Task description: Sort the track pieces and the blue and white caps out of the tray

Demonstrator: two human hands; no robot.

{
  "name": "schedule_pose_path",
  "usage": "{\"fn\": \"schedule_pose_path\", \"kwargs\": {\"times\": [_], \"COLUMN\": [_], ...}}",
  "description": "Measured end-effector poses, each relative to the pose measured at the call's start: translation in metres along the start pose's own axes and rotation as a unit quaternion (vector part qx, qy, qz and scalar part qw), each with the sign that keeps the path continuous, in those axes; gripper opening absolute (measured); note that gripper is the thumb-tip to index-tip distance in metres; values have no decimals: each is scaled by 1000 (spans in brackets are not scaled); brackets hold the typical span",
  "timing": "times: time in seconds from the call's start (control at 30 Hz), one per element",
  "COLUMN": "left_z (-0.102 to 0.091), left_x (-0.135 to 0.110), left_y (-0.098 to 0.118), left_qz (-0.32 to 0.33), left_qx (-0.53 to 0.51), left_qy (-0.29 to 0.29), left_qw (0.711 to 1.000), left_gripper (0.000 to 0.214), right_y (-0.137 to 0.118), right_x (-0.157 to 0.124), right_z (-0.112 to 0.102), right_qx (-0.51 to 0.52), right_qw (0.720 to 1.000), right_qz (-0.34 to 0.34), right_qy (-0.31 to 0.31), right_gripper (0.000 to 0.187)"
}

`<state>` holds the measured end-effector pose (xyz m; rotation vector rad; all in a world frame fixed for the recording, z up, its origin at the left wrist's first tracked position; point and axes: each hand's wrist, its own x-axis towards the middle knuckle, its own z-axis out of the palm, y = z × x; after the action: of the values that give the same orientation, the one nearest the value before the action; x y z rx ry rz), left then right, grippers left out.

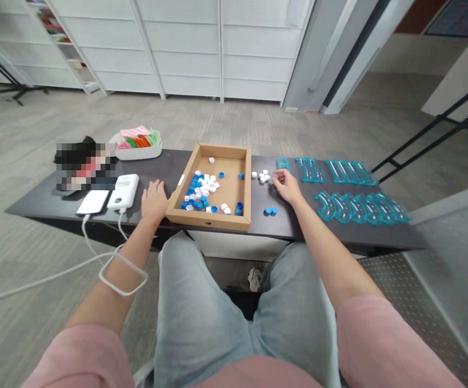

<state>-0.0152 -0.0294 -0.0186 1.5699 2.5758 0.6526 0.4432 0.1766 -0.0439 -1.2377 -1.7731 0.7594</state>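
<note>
My left hand point(154, 200) lies on the dark table with its fingers stretched out, close against the left side of a shallow cardboard box point(207, 220). Inside the box is a loose mix of small white pieces point(207, 185) and blue pieces point(195, 182), shaped like hexagonal caps. My right hand point(287, 186) hovers or rests just right of a small cluster of white pieces point(263, 177) on the table. Its fingers are loosely bent and apart, with nothing visible between them. Nearer to me, a few blue pieces point(270, 211) sit together.
Rows of clear teal plastic pieces point(361, 208) cover the table's right end. At left are a white power bank point(123, 192) with cables point(116, 258), a white-topped device point(92, 202), a white basket point(139, 152) of colourful items and a dark pixelated bundle point(84, 167).
</note>
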Motion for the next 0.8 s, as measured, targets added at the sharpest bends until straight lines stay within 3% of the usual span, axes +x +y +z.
{"fn": "schedule_pose_path", "kwargs": {"times": [0.13,0.2,0.27,0.33,0.37,0.43,0.5,0.63,0.8], "left_z": [-8,-12,-14,-14,-14,-12,-10,-7,-8], "left_x": [-4,-5,-5,-5,-5,-4,-3,-1,-2], "left_y": [17,21,23,23,22,20,19,16,18], "left_qz": [-19,-23,-24,-23,-22,-21,-23,-21,-22], "left_qx": [79,89,89,89,88,88,89,94,94], "left_qy": [-52,-62,-70,-73,-72,-68,-64,-62,-63], "left_qw": [995,994,993,993,993,994,994,993,993], "left_gripper": [74,75,77,77,77,77,76,76,77], "right_y": [-4,-17,-41,-74,-92,-127,-155,-176,-171], "right_x": [3,7,12,17,19,21,22,23,24], "right_z": [0,5,19,43,58,89,114,138,137], "right_qx": [26,32,29,-4,-39,-144,-252,-374,-392], "right_qw": [999,995,994,993,982,931,876,817,810], "right_qz": [28,29,-16,-114,-172,-263,-289,-260,-261], "right_qy": [36,85,106,22,-62,-210,-292,-353,-349], "right_gripper": [28,23,20,19,18,19,26,28,25]}}
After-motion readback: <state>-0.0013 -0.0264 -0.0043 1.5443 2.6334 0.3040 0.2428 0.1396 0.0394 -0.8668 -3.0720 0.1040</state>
